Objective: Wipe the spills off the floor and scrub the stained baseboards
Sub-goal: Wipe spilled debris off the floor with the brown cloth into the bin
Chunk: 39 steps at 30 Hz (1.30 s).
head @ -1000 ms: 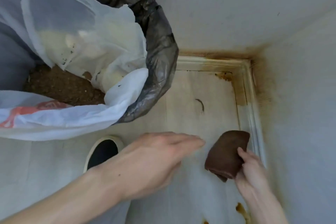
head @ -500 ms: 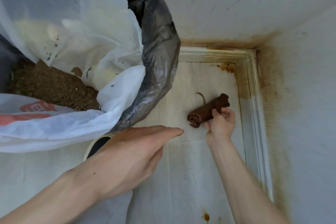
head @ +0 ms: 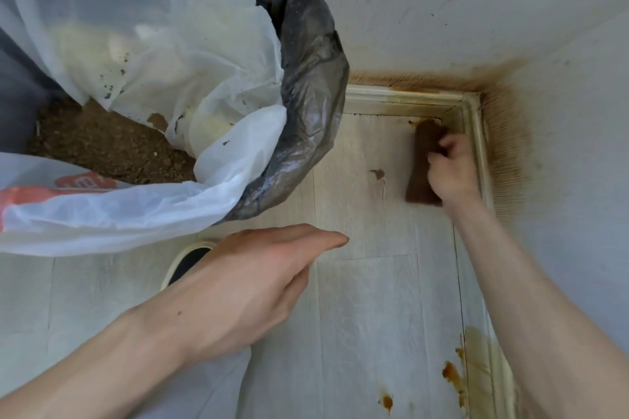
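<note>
Right hand: your right hand (head: 452,170) grips the brown cloth (head: 423,160), fingers curled over its right edge, and holds it down on the floor (head: 367,299) in the far right corner.

Left hand: your left hand (head: 258,286) holds nothing; fingers straight and together, pointing right, hovering over the floor well short of the corner.

Cloth: its long axis runs away from you, parallel to the right baseboard (head: 481,160). Its far end touches the brown stain where the floor meets the back baseboard (head: 408,99); its right side lies just beside the right baseboard.

Key relation: both stained baseboards meet right at the cloth's far end, so the right hand is the nearer one by far. The back board lies ahead of the cloth, the side board to its right.

Next move, as a judgement: you can likely turn the cloth up onto either board without shifting your arm much.

Stains left: a small brown mark (head: 377,174) left of the cloth; orange spills (head: 454,378) near you along the right edge; rusty staining on the wall (head: 507,146) around the corner.

Nearby: a bin bag (head: 306,78) with a white bag (head: 170,54) inside hangs close on the left, clear of the cloth.
</note>
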Available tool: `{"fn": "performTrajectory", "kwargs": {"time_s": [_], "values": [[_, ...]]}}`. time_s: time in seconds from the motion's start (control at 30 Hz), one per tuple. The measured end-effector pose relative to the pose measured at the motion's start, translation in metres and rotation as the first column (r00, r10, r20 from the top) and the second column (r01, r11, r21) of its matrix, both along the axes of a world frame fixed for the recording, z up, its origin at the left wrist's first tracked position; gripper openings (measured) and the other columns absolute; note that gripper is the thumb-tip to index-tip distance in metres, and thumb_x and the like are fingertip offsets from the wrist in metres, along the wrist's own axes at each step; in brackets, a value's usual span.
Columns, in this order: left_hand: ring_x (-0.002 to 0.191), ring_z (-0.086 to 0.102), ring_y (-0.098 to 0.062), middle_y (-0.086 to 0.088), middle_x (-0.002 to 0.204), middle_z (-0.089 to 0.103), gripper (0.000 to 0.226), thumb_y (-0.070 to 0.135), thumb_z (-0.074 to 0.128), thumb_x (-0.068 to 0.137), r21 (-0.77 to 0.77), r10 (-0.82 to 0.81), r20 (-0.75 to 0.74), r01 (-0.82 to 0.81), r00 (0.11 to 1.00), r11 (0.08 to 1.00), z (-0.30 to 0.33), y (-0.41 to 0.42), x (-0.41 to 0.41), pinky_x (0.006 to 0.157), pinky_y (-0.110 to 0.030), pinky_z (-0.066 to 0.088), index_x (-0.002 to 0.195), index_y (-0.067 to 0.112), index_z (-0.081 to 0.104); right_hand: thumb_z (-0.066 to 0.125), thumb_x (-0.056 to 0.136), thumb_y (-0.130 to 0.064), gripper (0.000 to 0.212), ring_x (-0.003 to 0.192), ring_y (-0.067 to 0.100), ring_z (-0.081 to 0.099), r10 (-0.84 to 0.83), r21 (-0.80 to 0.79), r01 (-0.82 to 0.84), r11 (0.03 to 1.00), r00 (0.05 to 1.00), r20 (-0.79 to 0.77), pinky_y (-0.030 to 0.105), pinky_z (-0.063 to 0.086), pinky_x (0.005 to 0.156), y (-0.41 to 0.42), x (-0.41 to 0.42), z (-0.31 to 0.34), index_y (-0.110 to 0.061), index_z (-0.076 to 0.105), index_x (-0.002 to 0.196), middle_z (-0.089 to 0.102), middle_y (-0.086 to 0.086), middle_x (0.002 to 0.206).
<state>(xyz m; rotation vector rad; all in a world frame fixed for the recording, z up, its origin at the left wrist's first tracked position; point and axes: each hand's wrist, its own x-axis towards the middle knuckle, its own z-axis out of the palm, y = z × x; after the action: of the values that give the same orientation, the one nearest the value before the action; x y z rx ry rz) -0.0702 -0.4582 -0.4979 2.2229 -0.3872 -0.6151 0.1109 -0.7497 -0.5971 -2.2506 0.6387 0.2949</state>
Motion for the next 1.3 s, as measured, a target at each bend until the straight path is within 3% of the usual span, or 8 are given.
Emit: {"fn": "performTrajectory", "kwargs": {"time_s": [0.13, 0.23, 0.4, 0.57, 0.77, 0.9, 1.17, 1.3], "values": [[0.11, 0.054, 0.003, 0.027, 0.129, 0.054, 0.052, 0.024, 0.041, 0.097, 0.015, -0.038, 0.029, 0.037, 0.999, 0.999, 0.0, -0.006, -0.003, 0.085, -0.004, 0.035, 0.146, 0.042, 0.045, 0.046, 0.096, 0.002, 0.032, 0.084, 0.022, 0.059, 0.464, -0.279, -0.447, 0.85, 0.886, -0.006, 0.032, 0.046, 0.069, 0.057, 0.003, -0.025, -0.021, 0.051, 0.119, 0.06, 0.002, 0.101], [0.112, 0.056, 0.001, 0.026, 0.131, 0.055, 0.052, 0.027, 0.038, 0.098, 0.013, -0.02, 0.073, 0.019, 0.997, 1.0, 0.002, -0.008, -0.004, 0.089, -0.016, 0.047, 0.147, 0.043, 0.041, 0.05, 0.087, 0.007, 0.027, 0.083, 0.026, 0.061, 0.756, -0.309, -0.702, 0.642, 0.645, 0.107, 0.034, 0.047, 0.07, 0.07, -0.02, -0.037, -0.015, 0.054, 0.103, 0.065, 0.005, 0.094], [0.111, 0.057, 0.002, 0.027, 0.129, 0.057, 0.05, 0.029, 0.036, 0.099, 0.044, -0.019, 0.094, 0.015, 0.995, 0.999, 0.001, -0.009, -0.01, 0.085, -0.008, 0.041, 0.146, 0.043, 0.044, 0.05, 0.087, 0.005, 0.021, 0.087, 0.025, 0.061, 0.922, -0.31, -0.876, 0.37, 0.386, 0.01, 0.038, 0.05, 0.071, 0.029, -0.03, -0.026, -0.015, 0.05, 0.094, 0.066, 0.003, 0.097], [0.108, 0.057, 0.004, 0.028, 0.127, 0.058, 0.046, 0.033, 0.035, 0.099, 0.053, -0.023, 0.08, 0.018, 0.997, 0.998, 0.002, -0.01, -0.014, 0.081, -0.004, 0.038, 0.143, 0.043, 0.046, 0.044, 0.093, 0.007, 0.036, 0.08, 0.013, 0.059, 0.75, -0.185, -0.729, 0.659, 0.657, 0.077, 0.023, 0.043, 0.068, 0.005, -0.032, 0.004, -0.026, 0.051, 0.105, 0.065, 0.0, 0.098], [0.112, 0.057, 0.003, 0.026, 0.129, 0.06, 0.044, 0.034, 0.034, 0.1, 0.051, -0.004, 0.09, -0.001, 0.996, 0.999, 0.0, -0.007, -0.015, 0.087, -0.007, 0.036, 0.142, 0.041, 0.047, 0.045, 0.096, 0.004, 0.043, 0.11, 0.016, 0.057, 0.086, -0.166, -0.072, 0.983, 0.993, 0.076, 0.029, 0.044, 0.088, -0.044, -0.087, -0.003, -0.016, 0.051, 0.133, 0.061, 0.004, 0.13], [0.118, 0.055, 0.004, 0.028, 0.134, 0.057, 0.047, 0.039, 0.028, 0.1, 0.063, -0.018, 0.079, 0.013, 0.997, 0.998, -0.001, -0.008, -0.016, 0.087, -0.009, 0.04, 0.145, 0.044, 0.041, 0.046, 0.097, -0.001, 0.041, 0.115, 0.03, 0.063, -0.068, -0.152, 0.079, 0.985, 0.995, 0.077, 0.038, 0.051, 0.091, -0.025, -0.086, -0.025, -0.017, 0.051, 0.135, 0.063, 0.008, 0.131], [0.117, 0.056, 0.003, 0.026, 0.134, 0.057, 0.045, 0.035, 0.034, 0.102, 0.066, -0.028, 0.068, 0.023, 0.997, 0.998, -0.002, -0.008, -0.016, 0.089, -0.008, 0.043, 0.146, 0.044, 0.039, 0.049, 0.102, -0.038, 0.063, 0.13, 0.033, 0.044, 0.475, -0.374, -0.468, 0.801, 0.876, -0.079, 0.039, 0.05, 0.081, 0.038, -0.051, -0.035, -0.035, 0.022, 0.159, 0.054, 0.004, 0.145], [0.118, 0.054, 0.002, 0.026, 0.135, 0.058, 0.046, 0.037, 0.031, 0.101, 0.075, -0.009, 0.053, 0.005, 0.999, 0.997, -0.002, -0.007, -0.014, 0.09, -0.002, 0.029, 0.146, 0.042, 0.043, 0.06, 0.097, -0.038, 0.091, 0.128, 0.034, 0.044, 0.487, -0.469, -0.453, 0.759, 0.872, -0.054, 0.036, 0.046, 0.072, 0.032, -0.057, -0.041, -0.029, -0.002, 0.163, 0.05, 0.004, 0.151]]}}
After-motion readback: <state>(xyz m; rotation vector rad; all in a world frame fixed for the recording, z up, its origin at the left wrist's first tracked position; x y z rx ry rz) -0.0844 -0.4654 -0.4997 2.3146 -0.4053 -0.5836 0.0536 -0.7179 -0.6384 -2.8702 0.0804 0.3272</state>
